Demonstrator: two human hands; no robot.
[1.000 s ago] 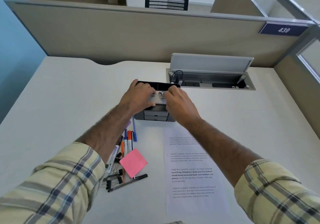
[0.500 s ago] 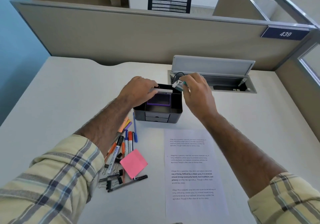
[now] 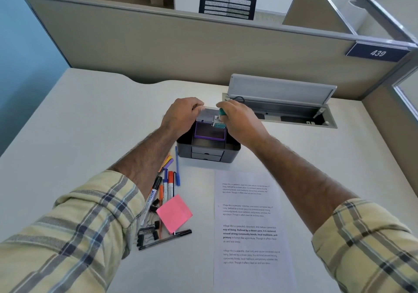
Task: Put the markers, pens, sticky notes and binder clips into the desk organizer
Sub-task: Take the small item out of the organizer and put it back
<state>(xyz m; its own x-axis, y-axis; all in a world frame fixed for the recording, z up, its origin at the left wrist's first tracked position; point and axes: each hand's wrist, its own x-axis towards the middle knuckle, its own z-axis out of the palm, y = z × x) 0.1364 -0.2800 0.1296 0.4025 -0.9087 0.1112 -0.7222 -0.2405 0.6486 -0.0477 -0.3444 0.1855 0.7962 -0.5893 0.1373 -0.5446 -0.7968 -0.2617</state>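
The dark grey desk organizer (image 3: 208, 150) stands mid-desk with two small drawers in front and a purple box (image 3: 209, 132) in its top. My left hand (image 3: 181, 116) curls on a pale grey lid (image 3: 205, 113) at the organizer's back left. My right hand (image 3: 239, 120) pinches a teal binder clip (image 3: 219, 124) just above the purple box's back right corner. Markers (image 3: 168, 184), a blue pen (image 3: 177, 168), a pink sticky-note pad (image 3: 174, 213), black binder clips (image 3: 147, 234) and a black pen (image 3: 165, 239) lie in a heap to the front left, partly under my left forearm.
A printed sheet (image 3: 248, 225) lies in front of the organizer, to the right of the heap. Behind the organizer an open cable tray (image 3: 282, 109) is sunk into the desk, its lid raised. A beige partition (image 3: 181, 50) closes the desk's far edge.
My right hand has come back from the cable tray side with the teal clip and now hangs over the purple box. My left hand stays at the organizer's back left.
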